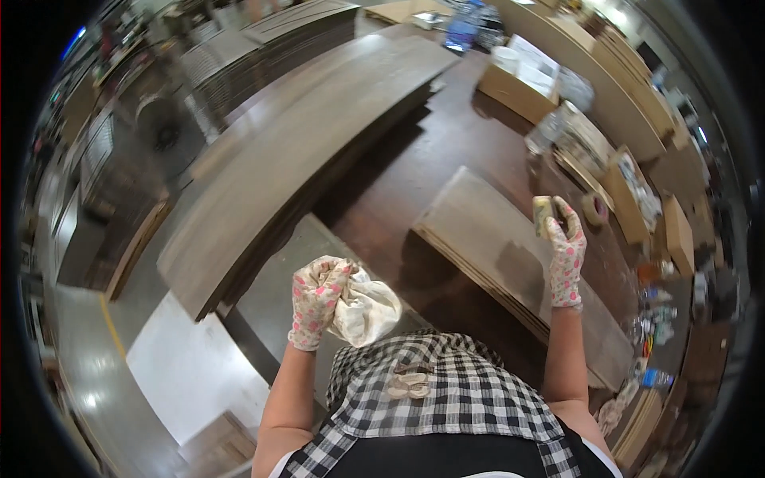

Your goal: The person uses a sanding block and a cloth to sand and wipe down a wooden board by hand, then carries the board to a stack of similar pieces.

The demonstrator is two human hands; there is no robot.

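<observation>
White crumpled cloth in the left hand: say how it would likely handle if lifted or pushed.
The white crumpled cloth is probably floppy: it bunches into loose folds beside the gloved left hand. It looks light, since that hand alone holds it up. Pushed, it would likely crumple, as no stiff edge shows.

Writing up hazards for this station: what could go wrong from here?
The small yellowish object in the right hand appears held over the shorter board stack; dropped, it could mark it.
The tape roll sits close to that hand and might get knocked.
The white cloth spills loosely from the left hand and could snag on a board edge.
</observation>
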